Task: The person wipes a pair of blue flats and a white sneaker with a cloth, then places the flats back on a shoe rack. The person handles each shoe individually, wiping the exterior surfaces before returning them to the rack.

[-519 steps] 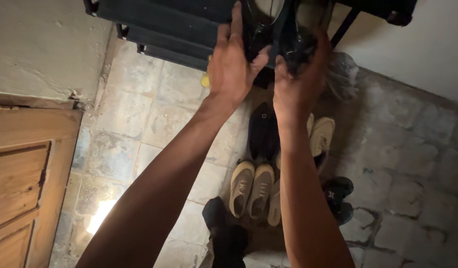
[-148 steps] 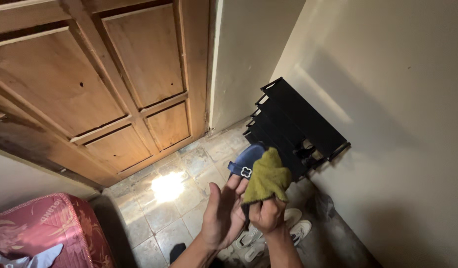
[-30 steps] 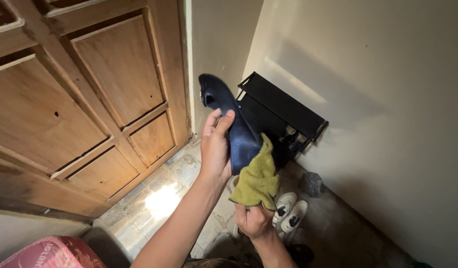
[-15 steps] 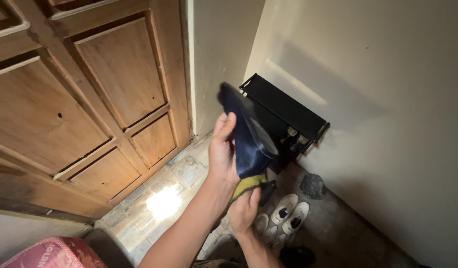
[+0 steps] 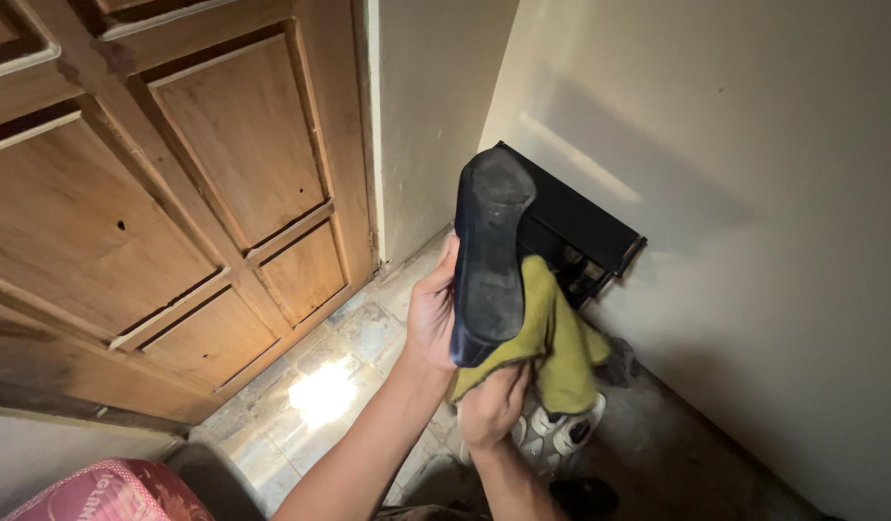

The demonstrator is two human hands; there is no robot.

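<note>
Head view. Your left hand (image 5: pixel 431 318) grips a dark blue sandal (image 5: pixel 489 253), fingers wrapped round its left edge, thumb side hidden behind it. The sandal stands nearly upright in the air, its worn dark sole turned toward the camera, one end up near the rack's top and the other end low by your wrist.

Your right hand (image 5: pixel 492 405) is closed on a yellow-green cloth (image 5: pixel 553 340), bunched in the fist just under the sandal's lower end. The cloth lies against the sandal's right side and hangs down to the right of it; cloth and sandal are touching.

Behind the sandal, a black shoe rack (image 5: pixel 582 224) stands against the pale wall (image 5: pixel 735 193), partly covered by sandal and cloth. Below your right hand, white sneakers (image 5: pixel 561 434) lie on the tiled floor (image 5: pixel 354 338), near the foot of the rack. A bright patch of light sits on the floor tiles near your left forearm. A wooden panelled door (image 5: pixel 175 183) fills the left of the view. A red patterned fabric (image 5: pixel 108 487) shows at the lower left corner.
</note>
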